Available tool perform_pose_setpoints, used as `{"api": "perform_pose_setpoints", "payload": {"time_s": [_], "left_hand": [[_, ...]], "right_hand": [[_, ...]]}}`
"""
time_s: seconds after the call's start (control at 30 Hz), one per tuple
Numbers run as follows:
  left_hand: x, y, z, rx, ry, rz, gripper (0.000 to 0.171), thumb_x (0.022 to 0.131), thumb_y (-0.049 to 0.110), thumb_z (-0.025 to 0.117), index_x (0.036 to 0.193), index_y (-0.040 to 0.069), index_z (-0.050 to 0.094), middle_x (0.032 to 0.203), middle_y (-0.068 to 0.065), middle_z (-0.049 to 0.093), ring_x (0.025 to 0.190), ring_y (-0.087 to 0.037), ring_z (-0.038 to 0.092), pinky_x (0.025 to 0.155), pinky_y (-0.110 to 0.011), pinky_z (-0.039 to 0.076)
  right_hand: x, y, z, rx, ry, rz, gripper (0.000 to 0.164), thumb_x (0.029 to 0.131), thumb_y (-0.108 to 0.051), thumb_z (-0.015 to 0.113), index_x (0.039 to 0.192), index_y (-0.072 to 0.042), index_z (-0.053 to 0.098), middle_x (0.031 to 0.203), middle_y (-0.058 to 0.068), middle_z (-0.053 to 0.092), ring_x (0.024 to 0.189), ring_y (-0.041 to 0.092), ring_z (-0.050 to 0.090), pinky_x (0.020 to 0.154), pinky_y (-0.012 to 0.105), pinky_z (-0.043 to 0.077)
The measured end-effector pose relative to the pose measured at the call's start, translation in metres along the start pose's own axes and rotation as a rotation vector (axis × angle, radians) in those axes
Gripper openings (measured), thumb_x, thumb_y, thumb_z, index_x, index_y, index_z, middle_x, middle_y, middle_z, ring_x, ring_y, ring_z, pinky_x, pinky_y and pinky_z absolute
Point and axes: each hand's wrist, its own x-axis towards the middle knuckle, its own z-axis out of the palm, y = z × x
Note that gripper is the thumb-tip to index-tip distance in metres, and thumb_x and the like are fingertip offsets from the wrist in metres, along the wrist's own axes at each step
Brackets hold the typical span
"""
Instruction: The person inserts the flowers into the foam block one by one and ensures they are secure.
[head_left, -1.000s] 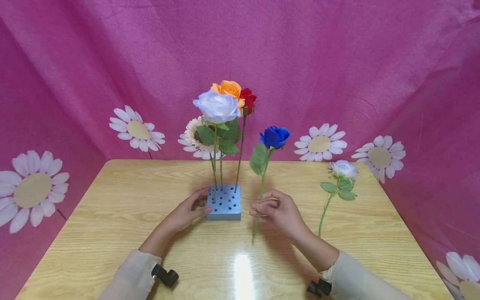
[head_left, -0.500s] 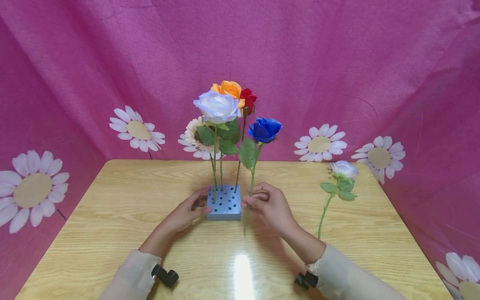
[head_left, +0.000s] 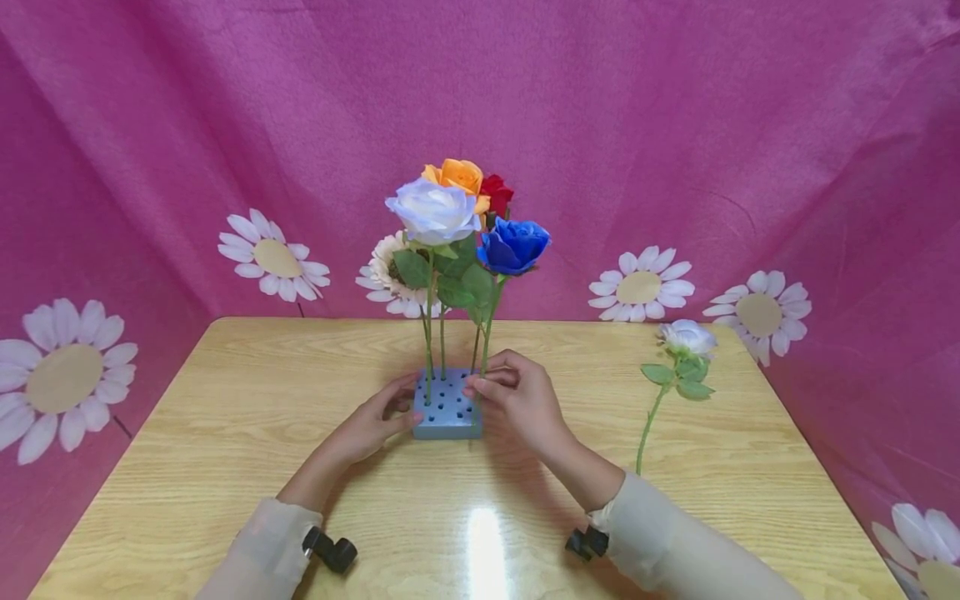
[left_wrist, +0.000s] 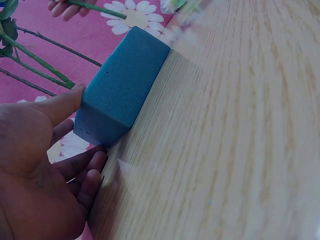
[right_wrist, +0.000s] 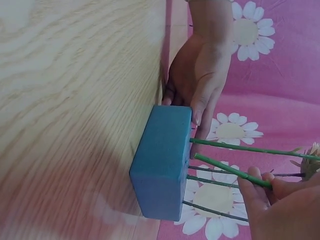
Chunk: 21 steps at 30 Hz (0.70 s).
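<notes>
A blue block with holes in its top (head_left: 450, 432) stands on the table, bearing several upright artificial flowers. My left hand (head_left: 372, 427) grips its left side, thumb at the near top edge (left_wrist: 75, 95) and other fingers along the side. With thumb and fingers, my right hand (head_left: 525, 404) pinches the stem of a blue rose (head_left: 514, 247). That stem (right_wrist: 220, 166) slants, and its bare lower end points at the block's holed face, a little clear of it in the right wrist view. Among the standing flowers are a pale lilac rose (head_left: 433, 212), an orange rose (head_left: 459, 177) and a red rose (head_left: 497, 193).
A second pale lilac rose (head_left: 687, 337) lies on the right of the wooden table (head_left: 360, 525). A cream daisy-like flower (head_left: 390, 265) stands low in the block. Pink cloth (head_left: 637, 125) with printed daisies hangs behind and at both sides.
My right hand has carried the blue rose leftward and slightly up, from beside the block to over its right part. My left hand has stayed at the block.
</notes>
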Motion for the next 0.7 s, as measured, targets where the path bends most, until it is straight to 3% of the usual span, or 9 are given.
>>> {"api": "perform_pose_setpoints", "payload": {"time_s": [0.2,0.43,0.7], "left_hand": [[0.000,0.002,0.001,-0.006,0.010,-0.019,0.069,0.102,0.020,0.066,0.162,0.013,0.032,0.152,-0.022,0.047,0.130,-0.037,0.050,0.109,-0.050,0.038],[0.001,0.001,0.001,-0.003,0.005,0.003,0.069,0.103,0.019,0.065,0.162,0.010,0.030,0.151,-0.025,0.047,0.130,-0.039,0.050,0.107,-0.050,0.040],[0.000,0.001,0.001,-0.010,0.003,-0.009,0.069,0.103,0.021,0.065,0.162,0.013,0.031,0.153,-0.023,0.047,0.131,-0.039,0.049,0.108,-0.051,0.040]], "right_hand": [[0.009,0.003,0.008,-0.012,0.035,-0.033,0.014,0.094,0.011,0.067,0.107,0.011,0.062,0.100,0.027,0.075,0.092,0.033,0.077,0.085,0.036,0.060],[0.017,0.011,0.018,-0.017,0.068,-0.079,0.012,0.093,0.010,0.067,0.105,0.009,0.063,0.095,0.022,0.077,0.094,0.041,0.075,0.080,0.033,0.061],[0.023,0.014,0.028,-0.001,0.088,-0.069,0.017,0.094,0.009,0.067,0.110,0.011,0.065,0.099,0.026,0.075,0.099,0.047,0.072,0.083,0.033,0.060]]}}
